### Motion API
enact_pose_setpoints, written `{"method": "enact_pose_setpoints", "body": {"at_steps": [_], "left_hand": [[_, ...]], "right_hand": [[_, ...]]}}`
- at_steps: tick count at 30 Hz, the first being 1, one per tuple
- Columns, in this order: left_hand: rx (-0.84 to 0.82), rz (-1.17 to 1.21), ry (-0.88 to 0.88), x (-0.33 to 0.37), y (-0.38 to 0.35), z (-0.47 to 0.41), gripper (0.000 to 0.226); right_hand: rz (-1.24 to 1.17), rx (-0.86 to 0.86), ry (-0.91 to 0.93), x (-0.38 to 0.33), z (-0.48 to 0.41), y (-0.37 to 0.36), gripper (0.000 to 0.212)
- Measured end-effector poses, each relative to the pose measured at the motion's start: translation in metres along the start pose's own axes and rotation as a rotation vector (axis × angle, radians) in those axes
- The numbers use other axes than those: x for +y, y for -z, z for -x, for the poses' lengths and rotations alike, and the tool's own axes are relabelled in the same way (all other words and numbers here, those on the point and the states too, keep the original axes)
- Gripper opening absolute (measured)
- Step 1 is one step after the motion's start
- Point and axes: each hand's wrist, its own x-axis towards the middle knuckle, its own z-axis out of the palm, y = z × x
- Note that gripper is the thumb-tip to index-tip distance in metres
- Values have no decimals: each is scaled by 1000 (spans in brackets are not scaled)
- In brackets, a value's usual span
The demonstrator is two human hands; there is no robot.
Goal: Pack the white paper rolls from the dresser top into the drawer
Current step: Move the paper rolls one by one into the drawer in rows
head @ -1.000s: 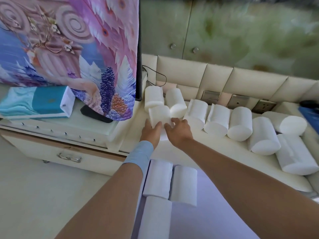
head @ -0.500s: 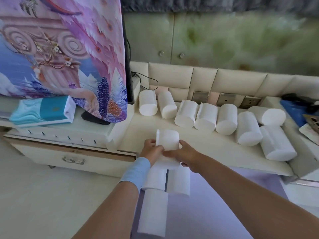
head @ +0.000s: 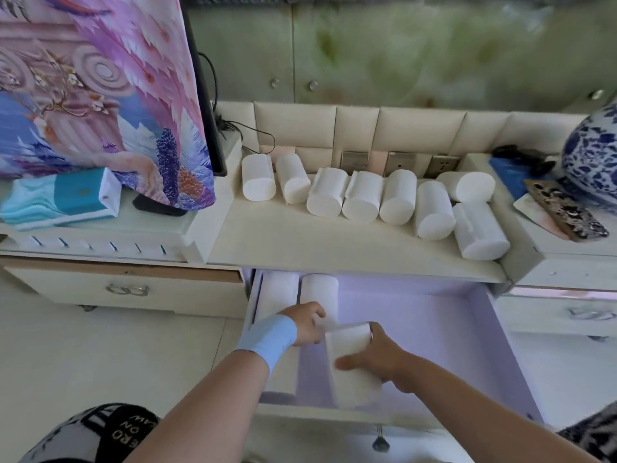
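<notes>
Several white paper rolls (head: 362, 201) lie in a row on the cream dresser top (head: 300, 242). Below it the drawer (head: 484, 355) stands pulled out, with a pale violet inside. Two rolls (head: 319, 289) lie at its back left and another lies along its left wall. My right hand (head: 377, 357) grips one more white roll (head: 350, 379) low inside the drawer, near its front. My left hand (head: 305, 324), with a light blue wristband, holds the far end of that same roll.
A flat screen under a pink and purple cloth (head: 100, 95) stands at the left, with a teal tissue pack (head: 60, 202) beside it. A blue-and-white vase (head: 592, 155) and a patterned phone (head: 564, 213) sit at the right. Wall sockets (head: 400, 162) are behind the rolls.
Both hands lifted one roll off the dresser top and brought it down into the open drawer. My view has tilted down and shows more of the drawer.
</notes>
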Motion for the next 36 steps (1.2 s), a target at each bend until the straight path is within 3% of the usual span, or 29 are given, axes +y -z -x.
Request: {"method": "enact_pose_setpoints", "body": {"at_steps": [3,8,14,19,21,25,30,33,36], "left_hand": [[134,-218,-103,4,-13,-10,64],[47,-342,-81,1,-23,-19,73],[107,-489,-109,-14,-18,-25,74],[133,-538,-126,-33,-18,-32,81],[143,-556,-138,-34,-18,-32,78],[183,-489,-132,-26,-13,-29,65],[363,-212,-207,13,3,-34,37],[492,-75,-313,50,14,-42,17],[540,51,-351,91,25,-56,13]], "right_hand": [[20,21,-35,10,-3,-8,103],[32,-54,-157,10,-29,-32,109],[-146,-163,-117,3,-49,-65,55],[-138,113,4,-6,-42,-80,86],[-84,112,88,-8,-38,-87,87],[15,16,63,-16,-32,-82,92],[208,59,132,-42,-31,-38,68],[324,127,202,-61,-29,7,61],[398,323,343,-79,-20,65,45]]}}
